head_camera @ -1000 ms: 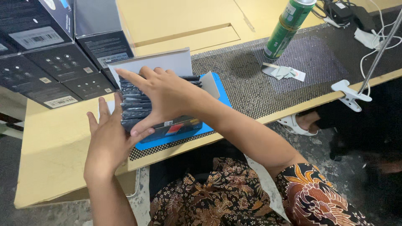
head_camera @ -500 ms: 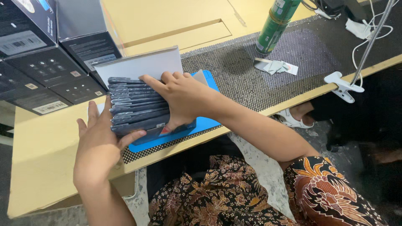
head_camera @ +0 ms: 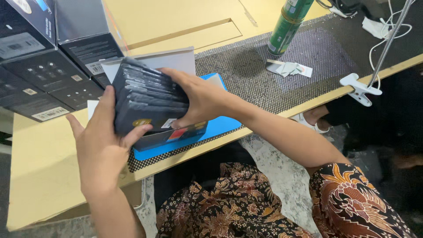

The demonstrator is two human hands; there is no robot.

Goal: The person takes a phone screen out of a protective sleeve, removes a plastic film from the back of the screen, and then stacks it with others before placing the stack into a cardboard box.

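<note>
Left hand (head_camera: 103, 147): cupped against the near end of the stack of flat black boxes (head_camera: 150, 103).
Right hand (head_camera: 200, 99): clamped on the far side; stack gripped, tilted over the blue sheet (head_camera: 220, 128).
Progress: stack gathered, looks not yet set down.
Room: table edge (head_camera: 282, 115) near; black cartons (head_camera: 44, 66) crowd left, open mat (head_camera: 317, 57) right.

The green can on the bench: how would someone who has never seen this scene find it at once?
Start at the dark mesh mat covering the wooden bench. At the mat's far edge stands the green can, just behind some small paper scraps. It is the only tall green cylinder; the things around it are flat or boxy.
</note>
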